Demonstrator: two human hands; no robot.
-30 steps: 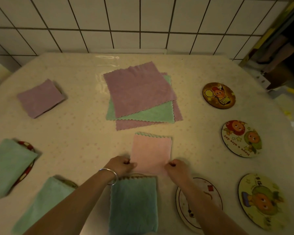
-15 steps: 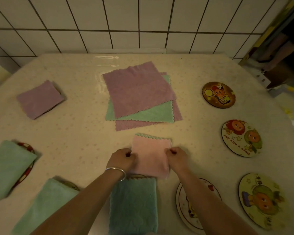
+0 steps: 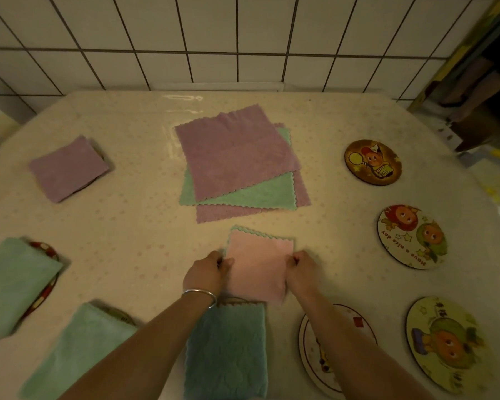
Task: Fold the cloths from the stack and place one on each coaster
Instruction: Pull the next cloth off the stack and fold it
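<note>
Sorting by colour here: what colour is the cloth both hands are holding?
Pale pink cloth, with a green scalloped edge peeking out at its far side; the head view shows it.

A folded pink cloth (image 3: 259, 265) is being pinched at its side edges — left hand (image 3: 207, 274) on the left edge, right hand (image 3: 302, 271) on the right, a bangle (image 3: 199, 294) being worn on the left wrist. The stack of cloths (image 3: 240, 166) is lying just beyond, purple on top, green under it. Folded cloths are being carried by coasters at left — one purple (image 3: 68, 168), two green (image 3: 15, 284) (image 3: 78, 350) — and a teal one (image 3: 225, 350) is lying near. Four coasters (image 3: 373, 162) (image 3: 412, 236) (image 3: 448, 345) (image 3: 312, 350) are sitting bare at right on the table (image 3: 133, 226).
</note>
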